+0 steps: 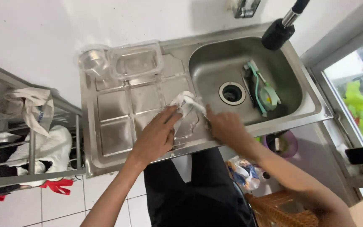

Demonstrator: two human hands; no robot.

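Gripping a clear plastic lid (188, 120) on the drainboard (114, 113) of a steel sink (215, 56), at the near edge beside the basin. Left hand (156, 134) flat on top, fingers curled over a crumpled white wrapper (184, 102) pressed against the lid. Right hand (225, 126) closed on the lid's right edge, just beside the basin rim. Hands close together, not touching. Clear square container (136, 64) and clear round cup (92, 61) upside down at the far end of the drainboard, side by side. Green-handled brush (262, 90) lying in the basin right of the drain (232, 92). Black faucet head (278, 33) above the basin. Wire rack (30, 138) with cloths at left.
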